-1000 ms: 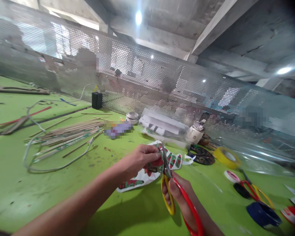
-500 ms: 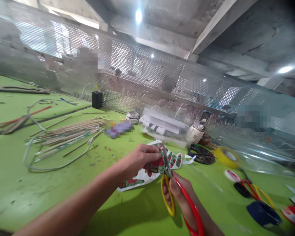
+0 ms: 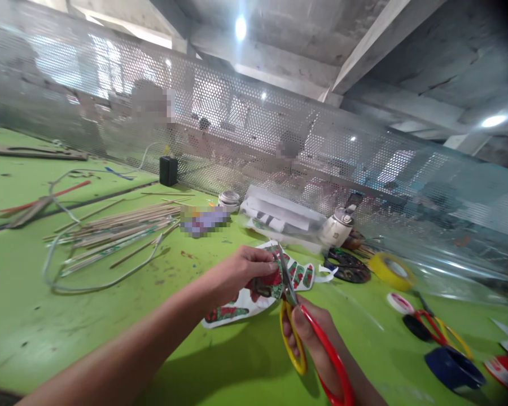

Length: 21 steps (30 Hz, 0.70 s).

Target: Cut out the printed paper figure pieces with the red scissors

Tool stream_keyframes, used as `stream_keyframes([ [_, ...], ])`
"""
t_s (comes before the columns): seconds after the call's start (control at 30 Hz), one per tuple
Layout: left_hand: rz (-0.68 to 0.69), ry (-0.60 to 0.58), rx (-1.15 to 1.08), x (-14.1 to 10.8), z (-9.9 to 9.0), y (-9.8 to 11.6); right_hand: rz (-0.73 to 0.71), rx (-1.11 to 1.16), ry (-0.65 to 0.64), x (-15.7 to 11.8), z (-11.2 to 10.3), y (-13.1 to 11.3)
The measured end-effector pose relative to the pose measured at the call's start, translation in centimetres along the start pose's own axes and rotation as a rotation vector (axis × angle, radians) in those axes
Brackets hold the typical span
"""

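Little change: scissors (image 3: 289, 291) still at the print (image 3: 276, 287), seemingly mid-cut.
My left fingers (image 3: 263, 266) pinch it; right fingers (image 3: 298, 319) close round the handles (image 3: 327, 343).

The left hand (image 3: 240, 272) has white paper (image 3: 296, 275) with red and green pictures in its grip, and the right hand (image 3: 317, 327) holds big scissors (image 3: 288, 286) with one red handle and one yellow handle, the blades a little bit open at the paper, close to the left hand. On the left side of the green surface (image 3: 88, 338) there are lots of thin sticks (image 3: 122, 224), a grey cord (image 3: 105, 290) that curls by them, and a black box (image 3: 168, 171) farther back. On the right are a yellow tape roll (image 3: 380, 264), a blue roll (image 3: 454, 371) and another pair of scissors (image 3: 434, 329).
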<state>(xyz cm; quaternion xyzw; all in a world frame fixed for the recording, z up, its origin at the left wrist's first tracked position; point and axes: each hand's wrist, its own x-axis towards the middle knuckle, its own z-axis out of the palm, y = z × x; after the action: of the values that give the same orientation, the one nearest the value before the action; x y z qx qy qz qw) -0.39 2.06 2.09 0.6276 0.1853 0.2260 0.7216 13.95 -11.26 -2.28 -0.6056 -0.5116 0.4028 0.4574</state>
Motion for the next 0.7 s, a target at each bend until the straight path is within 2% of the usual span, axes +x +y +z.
stream_keyframes([
  [0.37, -0.008, -0.001, -0.02, -0.11, 0.03, 0.38, 0.049, -0.041, 0.017, -0.13, -0.05, -0.25],
  [0.53, -0.005, 0.003, -0.031, -0.11, -0.01, 0.42, 0.03, -0.015, 0.035, -0.07, 0.09, -0.03],
  [0.7, -0.021, -0.026, -0.006, -0.01, -0.03, 0.03, -0.048, -0.007, 0.031, 0.49, 0.22, 0.27],
])
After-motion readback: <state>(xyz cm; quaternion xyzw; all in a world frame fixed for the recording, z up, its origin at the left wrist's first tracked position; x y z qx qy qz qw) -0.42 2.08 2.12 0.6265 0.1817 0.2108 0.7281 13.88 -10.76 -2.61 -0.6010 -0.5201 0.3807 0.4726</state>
